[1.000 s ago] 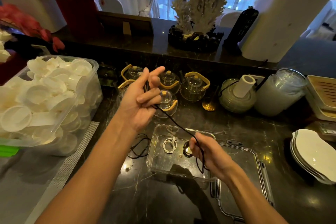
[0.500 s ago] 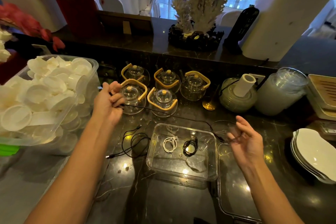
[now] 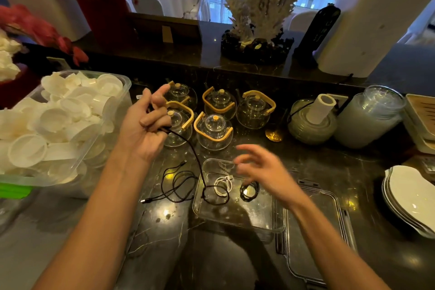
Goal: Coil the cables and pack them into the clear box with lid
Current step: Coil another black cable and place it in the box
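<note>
Up at about ten o'clock from the clear box (image 3: 237,216), the left hand (image 3: 143,129) is raised above the table (image 3: 164,254), palm toward the camera, its middle fingers curled around a black cable (image 3: 195,158) while the index finger and thumb stick upward. From that grip the black cable hangs down toward five o'clock, crosses the box's left wall and ends in a loose loop on the box floor. The right hand (image 3: 263,172) hovers over the far right part of the box with fingers spread and lightly bent, gripping nothing; it is blurred.

Inside the box, a coiled white cable (image 3: 223,185) lies near the middle of the far half, and a small coiled black cable (image 3: 249,192) lies just beside it at three o'clock, partly under the right hand. Outside, at nine o'clock from the box, a loose black cable (image 3: 175,186) sprawls uncoiled on the dark marble surface. The lid (image 3: 315,240) lies flat against the box's right side, at four o'clock.

Beyond the box, at twelve o'clock, stand several glass teapots (image 3: 214,129) with yellow handles. A large bin of white cups (image 3: 58,125) sits at nine o'clock, and a stack of white plates (image 3: 409,198) at three o'clock.
</note>
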`<action>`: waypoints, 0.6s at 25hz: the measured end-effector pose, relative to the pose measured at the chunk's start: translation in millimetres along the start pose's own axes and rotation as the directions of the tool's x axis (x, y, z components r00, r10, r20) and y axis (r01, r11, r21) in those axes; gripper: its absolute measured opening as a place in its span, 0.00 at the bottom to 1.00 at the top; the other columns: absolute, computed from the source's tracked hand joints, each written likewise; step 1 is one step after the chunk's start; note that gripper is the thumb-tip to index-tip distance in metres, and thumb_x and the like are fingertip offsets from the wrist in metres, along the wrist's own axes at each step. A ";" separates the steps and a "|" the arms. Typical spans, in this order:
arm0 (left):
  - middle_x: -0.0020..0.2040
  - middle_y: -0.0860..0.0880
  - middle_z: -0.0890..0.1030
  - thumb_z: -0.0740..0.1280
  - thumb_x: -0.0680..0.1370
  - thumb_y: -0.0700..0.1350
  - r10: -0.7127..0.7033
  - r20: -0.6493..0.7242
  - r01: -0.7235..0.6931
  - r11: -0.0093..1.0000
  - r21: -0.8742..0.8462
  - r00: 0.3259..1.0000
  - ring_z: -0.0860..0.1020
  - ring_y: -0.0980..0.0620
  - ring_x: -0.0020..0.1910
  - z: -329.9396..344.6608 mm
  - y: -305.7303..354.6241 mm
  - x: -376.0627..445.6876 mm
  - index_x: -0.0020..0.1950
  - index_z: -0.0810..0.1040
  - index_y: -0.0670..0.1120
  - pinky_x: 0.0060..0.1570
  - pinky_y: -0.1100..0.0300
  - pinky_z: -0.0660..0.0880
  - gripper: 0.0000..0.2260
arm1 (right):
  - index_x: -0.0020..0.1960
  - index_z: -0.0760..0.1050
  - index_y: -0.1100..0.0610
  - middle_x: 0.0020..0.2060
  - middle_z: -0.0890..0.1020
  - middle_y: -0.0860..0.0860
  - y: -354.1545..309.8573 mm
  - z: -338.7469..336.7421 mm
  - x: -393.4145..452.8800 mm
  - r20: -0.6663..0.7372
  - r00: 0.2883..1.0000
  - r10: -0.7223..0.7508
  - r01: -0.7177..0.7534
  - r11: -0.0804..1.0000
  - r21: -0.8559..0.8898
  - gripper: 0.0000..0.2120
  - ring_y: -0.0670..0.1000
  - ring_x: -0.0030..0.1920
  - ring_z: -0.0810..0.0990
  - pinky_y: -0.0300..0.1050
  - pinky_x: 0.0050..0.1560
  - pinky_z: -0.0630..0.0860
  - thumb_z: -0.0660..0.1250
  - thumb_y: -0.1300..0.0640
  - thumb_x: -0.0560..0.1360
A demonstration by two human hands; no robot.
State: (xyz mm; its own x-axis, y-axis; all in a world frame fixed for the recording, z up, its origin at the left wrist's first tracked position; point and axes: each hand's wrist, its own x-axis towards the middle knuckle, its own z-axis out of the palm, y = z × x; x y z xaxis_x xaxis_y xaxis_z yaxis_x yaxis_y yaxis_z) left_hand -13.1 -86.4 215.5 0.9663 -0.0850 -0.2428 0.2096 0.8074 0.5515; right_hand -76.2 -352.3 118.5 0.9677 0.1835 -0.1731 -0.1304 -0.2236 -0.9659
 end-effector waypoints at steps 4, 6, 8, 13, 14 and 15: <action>0.30 0.54 0.76 0.53 0.88 0.47 -0.011 -0.011 0.011 1.000 0.002 1.000 0.64 0.58 0.16 1.8 -0.5 -0.9 0.67 0.72 0.38 0.16 0.66 0.60 0.16 | 0.65 0.77 0.55 0.59 0.83 0.54 15.0 65.9 27.3 0.454 0.865 0.213 -0.042 0.933 -0.358 0.15 0.52 0.58 0.82 0.53 0.63 0.78 0.64 0.48 0.82; 0.29 0.54 0.75 0.53 0.88 0.45 0.012 -0.041 -0.013 1.000 -0.026 0.999 0.65 0.58 0.16 -6.8 4.4 -1.9 0.67 0.72 0.37 0.17 0.66 0.59 0.15 | 0.53 0.78 0.58 0.41 0.84 0.53 23.0 73.2 24.2 0.576 0.767 0.284 -0.223 0.959 -0.177 0.16 0.53 0.43 0.84 0.49 0.46 0.81 0.62 0.46 0.84; 0.28 0.54 0.75 0.53 0.88 0.44 0.015 -0.075 -0.021 0.997 -0.076 0.997 0.65 0.58 0.16 -20.7 9.9 -0.8 0.68 0.71 0.37 0.17 0.66 0.59 0.15 | 0.49 0.77 0.58 0.31 0.75 0.48 25.5 65.4 15.6 0.579 0.767 0.277 -0.306 0.951 -0.049 0.16 0.46 0.30 0.75 0.41 0.32 0.72 0.63 0.45 0.83; 0.29 0.54 0.73 0.53 0.88 0.45 -0.011 -0.083 -0.002 0.988 -0.151 0.996 0.65 0.58 0.15 -42.8 16.5 9.4 0.68 0.70 0.38 0.16 0.64 0.62 0.14 | 0.59 0.77 0.56 0.48 0.81 0.49 25.5 55.6 9.3 0.549 0.788 0.277 -0.197 0.959 -0.202 0.21 0.43 0.36 0.76 0.38 0.33 0.73 0.65 0.39 0.79; 0.29 0.54 0.73 0.53 0.88 0.45 -0.009 -0.090 -0.004 0.990 -0.140 0.996 0.65 0.58 0.15 -42.8 14.1 10.6 0.67 0.71 0.37 0.16 0.64 0.62 0.15 | 0.58 0.77 0.53 0.52 0.82 0.51 25.9 63.5 8.7 0.569 0.775 0.275 -0.219 0.961 -0.167 0.19 0.44 0.39 0.79 0.40 0.37 0.76 0.64 0.38 0.80; 0.29 0.54 0.74 0.53 0.88 0.46 -0.006 -0.097 -0.007 0.991 -0.136 0.995 0.65 0.58 0.15 -41.3 10.2 10.3 0.66 0.71 0.38 0.16 0.65 0.62 0.15 | 0.58 0.77 0.53 0.53 0.83 0.52 26.5 72.6 7.7 0.595 0.755 0.275 -0.254 0.960 -0.121 0.18 0.46 0.42 0.81 0.42 0.41 0.79 0.63 0.39 0.80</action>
State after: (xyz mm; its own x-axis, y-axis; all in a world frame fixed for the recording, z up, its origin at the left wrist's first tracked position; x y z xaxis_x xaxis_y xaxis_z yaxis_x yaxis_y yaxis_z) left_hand -7.2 -54.9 185.6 0.9460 -0.0326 -0.3225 0.1801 0.8801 0.4393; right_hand -87.9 -287.3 77.6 0.5663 0.6469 -0.5107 -0.3445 -0.3771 -0.8597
